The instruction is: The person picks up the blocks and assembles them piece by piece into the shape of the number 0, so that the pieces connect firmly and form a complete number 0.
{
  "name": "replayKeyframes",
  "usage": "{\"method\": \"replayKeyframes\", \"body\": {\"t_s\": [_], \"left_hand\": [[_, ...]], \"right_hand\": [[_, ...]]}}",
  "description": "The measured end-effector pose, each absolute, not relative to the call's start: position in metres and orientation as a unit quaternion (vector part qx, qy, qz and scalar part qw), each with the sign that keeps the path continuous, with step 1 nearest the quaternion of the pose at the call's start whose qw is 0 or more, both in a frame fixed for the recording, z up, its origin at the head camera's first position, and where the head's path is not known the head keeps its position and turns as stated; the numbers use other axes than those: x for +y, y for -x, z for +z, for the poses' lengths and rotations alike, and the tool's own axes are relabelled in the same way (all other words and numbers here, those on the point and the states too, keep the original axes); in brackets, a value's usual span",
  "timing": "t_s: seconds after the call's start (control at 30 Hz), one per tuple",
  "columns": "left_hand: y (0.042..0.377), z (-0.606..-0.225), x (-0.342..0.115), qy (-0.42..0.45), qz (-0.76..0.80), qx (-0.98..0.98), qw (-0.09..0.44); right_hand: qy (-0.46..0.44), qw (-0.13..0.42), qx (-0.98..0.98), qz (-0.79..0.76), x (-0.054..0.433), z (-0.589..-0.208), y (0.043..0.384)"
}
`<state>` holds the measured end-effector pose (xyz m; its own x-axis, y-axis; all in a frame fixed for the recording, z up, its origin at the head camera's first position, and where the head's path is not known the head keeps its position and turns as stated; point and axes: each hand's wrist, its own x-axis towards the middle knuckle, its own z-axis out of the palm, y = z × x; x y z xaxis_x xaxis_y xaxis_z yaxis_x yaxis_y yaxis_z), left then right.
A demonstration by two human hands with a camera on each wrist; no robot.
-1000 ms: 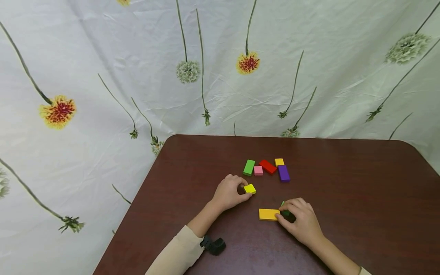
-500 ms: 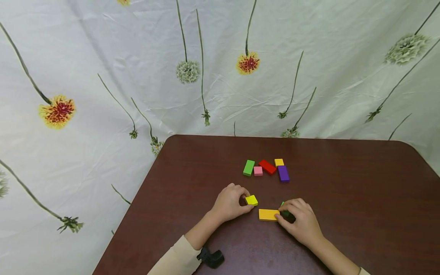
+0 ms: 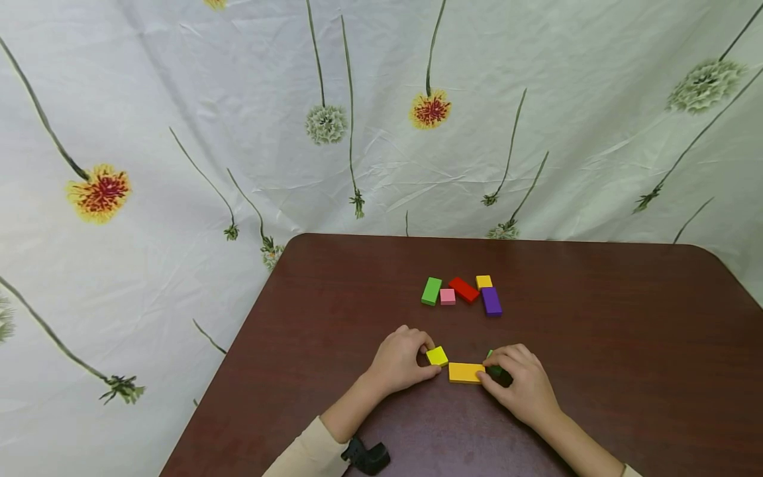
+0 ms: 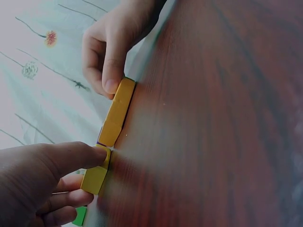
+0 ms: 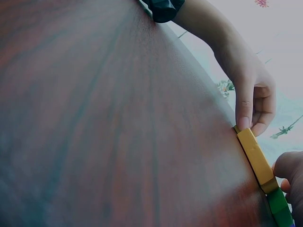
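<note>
A: Specify the position of the yellow block [image 3: 437, 356].
B: The yellow block sits at the left end of the orange block [image 3: 465, 372], just beside it, turned at an angle to its edge. Contact between the two cannot be confirmed.

A: State the condition of the left hand [image 3: 401, 361].
B: It grasps the yellow block in a pinch, with the thumb on the near side and the fingers on the far side.

A: And the right hand [image 3: 524, 384]?
B: It pinches the right end of the orange block between thumb and forefinger. The orange block lies flat, its long side running from left to right.

A: Identify the adjoining part.
B: A green block [image 5: 278, 202] stands at the right end of the orange block. In the head view the right hand covers most of it.

A: List the components farther out.
B: Beyond the hands is a loose group: a light-green block [image 3: 432, 291], a pink block [image 3: 448, 297], a red block [image 3: 463, 290], a small orange block [image 3: 484, 281] and a purple block [image 3: 491, 301]. The pink block is between the light-green and red ones; the small orange block is directly behind the purple one.

A: Describe the surroundings.
B: All parts are at a dark reddish-brown table [image 3: 626, 331]. A pale flower-print cloth [image 3: 381, 185] hangs behind it. A black device [image 3: 365, 456] is at the left wrist, beside a cream sleeve [image 3: 312, 450].
</note>
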<state>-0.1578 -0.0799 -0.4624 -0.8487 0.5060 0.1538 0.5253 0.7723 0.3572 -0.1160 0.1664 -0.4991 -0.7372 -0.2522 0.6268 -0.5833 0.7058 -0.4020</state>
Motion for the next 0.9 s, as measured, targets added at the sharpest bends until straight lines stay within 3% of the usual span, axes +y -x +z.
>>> {"method": "replayKeyframes", "body": {"t_s": [0.5,0.9], "left_hand": [[0.155,-0.463,-0.08,0.278,-0.179,-0.943,0.029],[0.145,-0.467,-0.067,0.344,-0.151,-0.913,0.159]], "right_hand": [[-0.238,0.274,-0.881,0.303,0.166,-0.499,0.116],[-0.248,0.28,-0.875,0.307,0.167,-0.498,0.117]]}}
